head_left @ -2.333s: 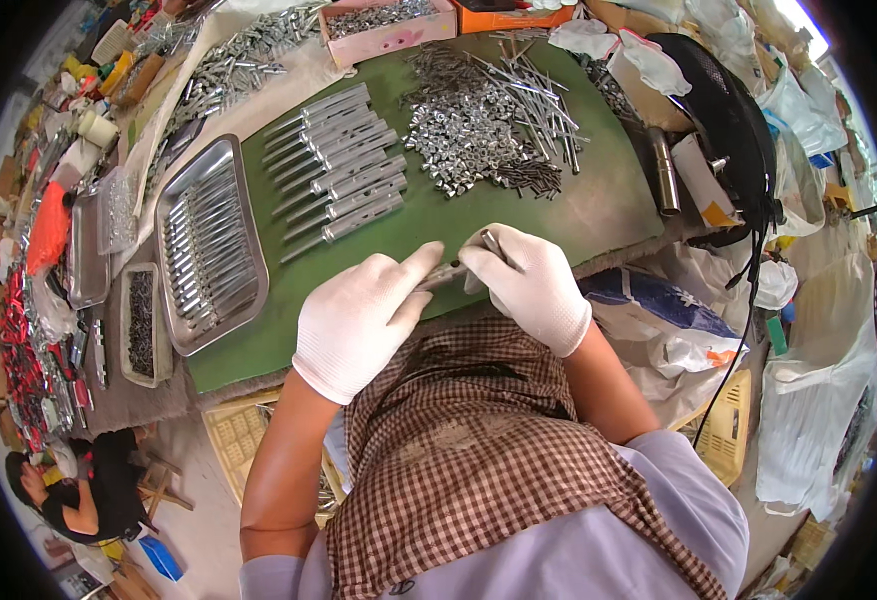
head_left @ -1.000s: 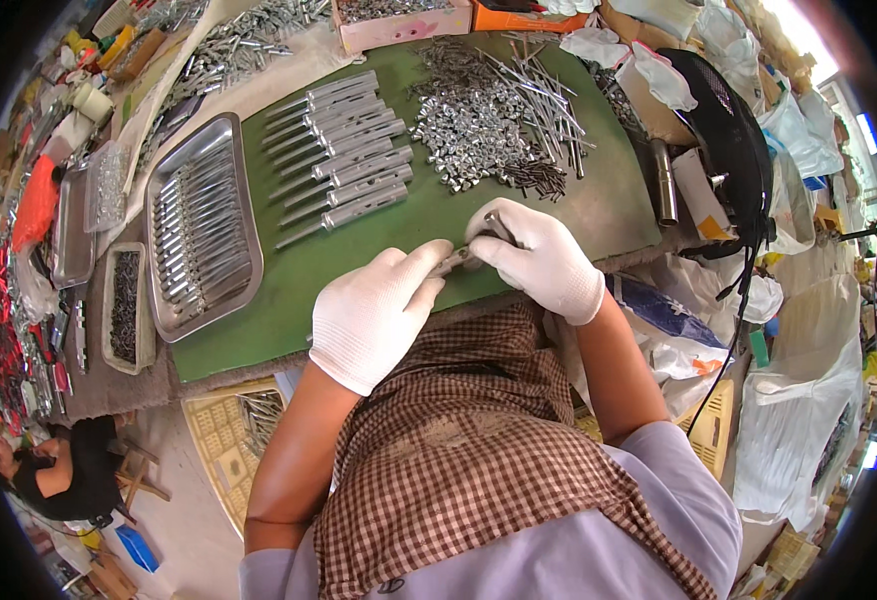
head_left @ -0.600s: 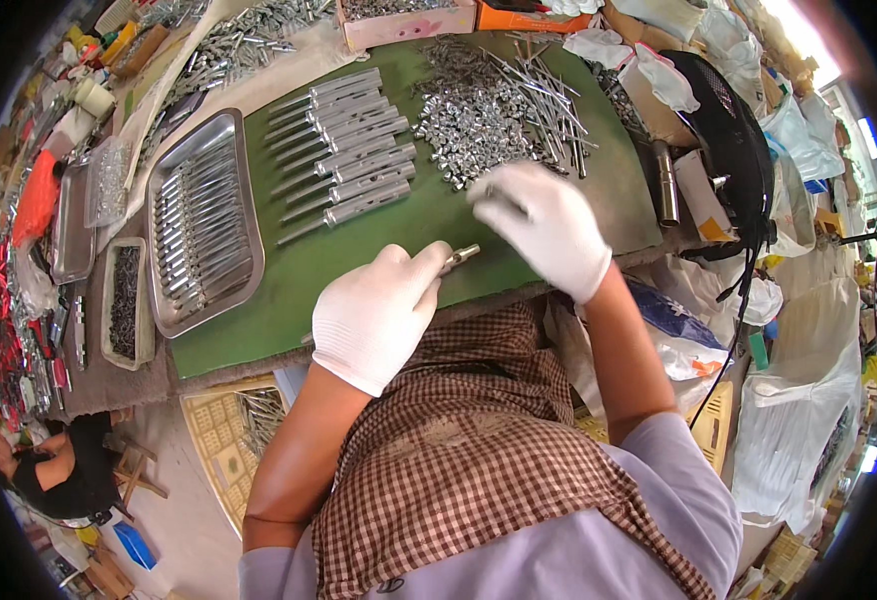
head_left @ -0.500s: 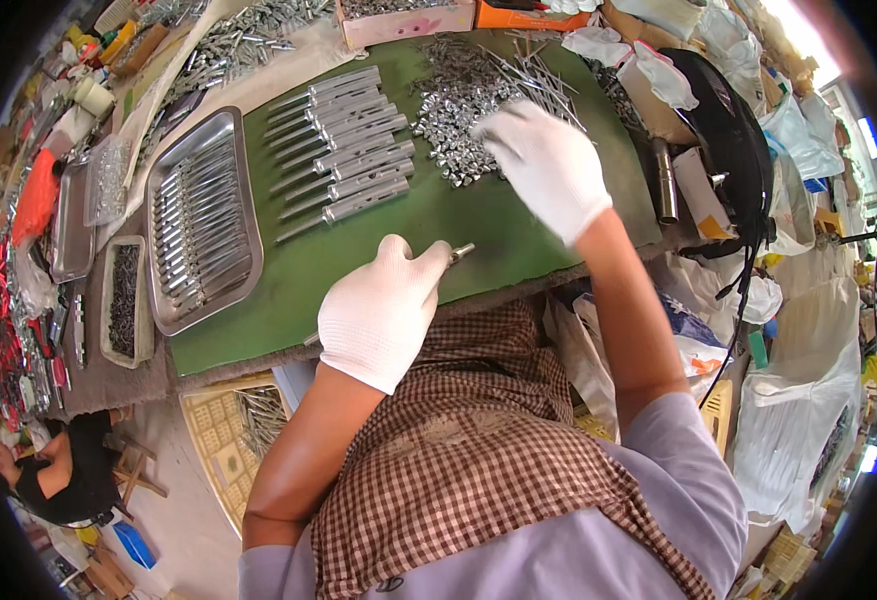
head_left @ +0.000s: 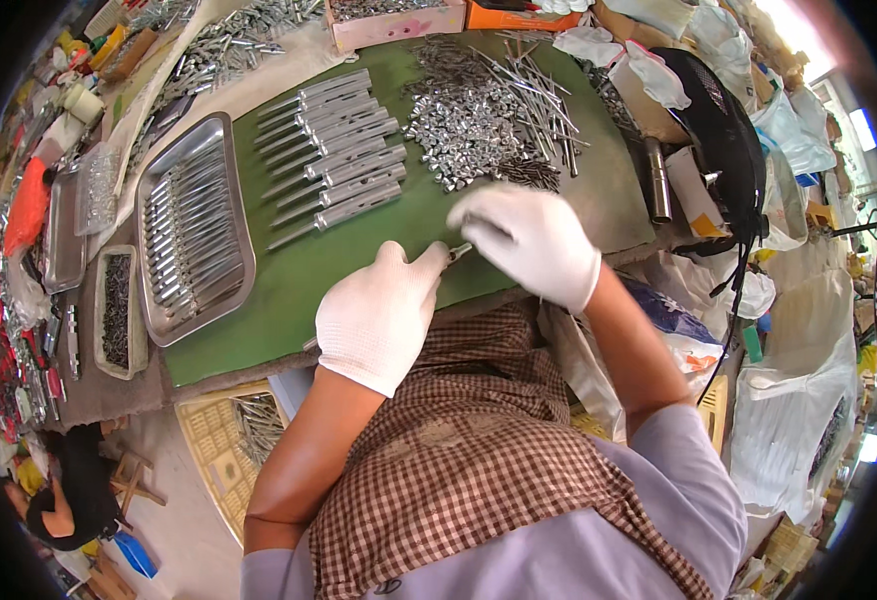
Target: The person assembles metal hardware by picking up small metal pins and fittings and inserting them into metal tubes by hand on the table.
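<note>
Right hand (head_left: 531, 243) back near metal piece (head_left: 460, 250)

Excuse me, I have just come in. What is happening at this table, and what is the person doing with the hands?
A person in white gloves works over a green mat. The left hand holds a slim metal part, its tip showing past the fingers. The right hand is close to that tip; whether it holds anything is unclear. Beyond lie a row of metal tubes and a pile of small silver pieces.

Pale floor (head_left: 187, 520), wooden stool (head_left: 132, 470) (lower left), bright light (head_left: 797, 42) upper right.
</note>
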Tool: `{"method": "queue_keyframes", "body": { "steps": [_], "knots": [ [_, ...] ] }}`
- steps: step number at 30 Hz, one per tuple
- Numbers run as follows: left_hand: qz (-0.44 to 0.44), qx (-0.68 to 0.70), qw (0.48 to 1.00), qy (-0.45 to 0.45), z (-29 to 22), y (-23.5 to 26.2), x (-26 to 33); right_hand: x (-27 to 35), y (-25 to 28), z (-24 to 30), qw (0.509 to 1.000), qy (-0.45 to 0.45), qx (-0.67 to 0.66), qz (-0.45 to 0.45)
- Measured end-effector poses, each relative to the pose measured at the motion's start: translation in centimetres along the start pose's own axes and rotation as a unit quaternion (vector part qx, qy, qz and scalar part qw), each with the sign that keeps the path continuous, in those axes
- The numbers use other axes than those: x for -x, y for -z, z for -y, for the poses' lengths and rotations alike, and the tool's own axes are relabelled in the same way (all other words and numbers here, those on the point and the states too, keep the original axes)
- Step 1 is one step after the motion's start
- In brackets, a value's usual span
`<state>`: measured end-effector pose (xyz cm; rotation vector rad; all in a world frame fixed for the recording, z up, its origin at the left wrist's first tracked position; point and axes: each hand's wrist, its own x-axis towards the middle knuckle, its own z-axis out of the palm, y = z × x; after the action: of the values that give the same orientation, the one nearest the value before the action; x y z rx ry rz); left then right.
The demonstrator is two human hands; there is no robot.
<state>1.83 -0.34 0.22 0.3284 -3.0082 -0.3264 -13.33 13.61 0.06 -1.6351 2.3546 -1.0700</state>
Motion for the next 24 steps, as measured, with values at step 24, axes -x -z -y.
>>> {"method": "queue_keyframes", "body": {
  "steps": [24],
  "knots": [
    [-0.003, 0.023, 1.000, -0.011, -1.3, -0.7, -0.4, -0.5, -0.6, -1.9, 0.944, -0.202, 0.251, -0.065]
  ]
}}
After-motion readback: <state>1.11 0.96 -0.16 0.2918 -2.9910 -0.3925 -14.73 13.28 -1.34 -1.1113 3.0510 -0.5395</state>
